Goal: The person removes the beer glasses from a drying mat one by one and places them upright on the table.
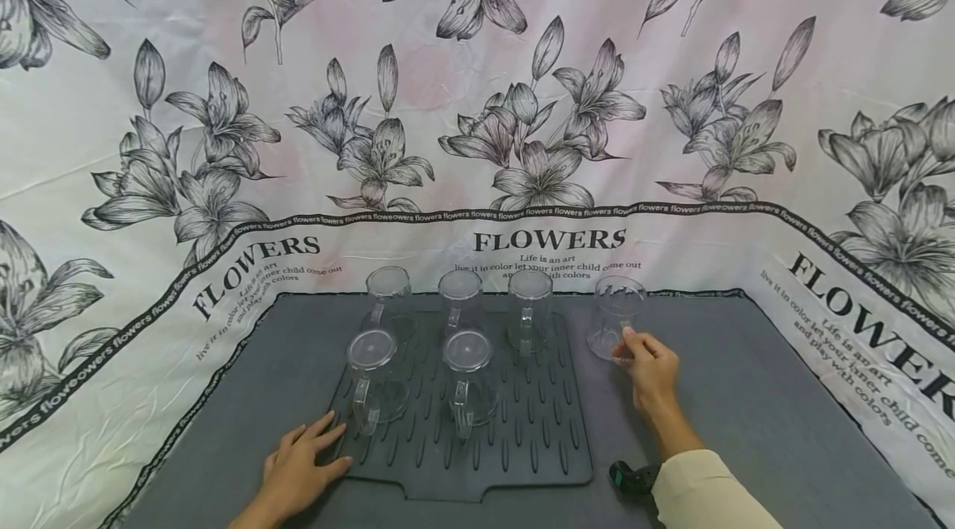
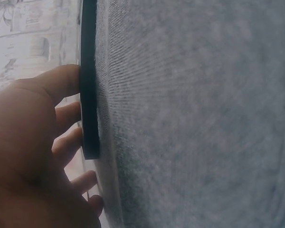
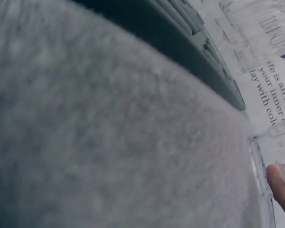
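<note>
To the right of the ribbed dark drying mat [image 1: 522, 458], a clear glass mug [image 1: 615, 309] stands on the grey cloth. My right hand [image 1: 655, 371] pinches the near side of this mug, where its handle is; a fingertip [image 3: 278, 183] against clear glass [image 3: 257, 164] shows in the right wrist view. My left hand [image 1: 298, 463] rests at the mat's left edge with its fingers spread. In the left wrist view, several fingertips of the left hand [image 2: 33, 137] touch the mat's dark edge [image 2: 89, 95].
Several clear mugs stand upside down on the mat, including a front left mug [image 1: 371, 351], a front middle mug [image 1: 468, 355] and a back right mug [image 1: 530, 288]. Flower-printed fabric [image 1: 418, 123] rises behind the grey table [image 1: 761, 429]. A black band is on the right wrist.
</note>
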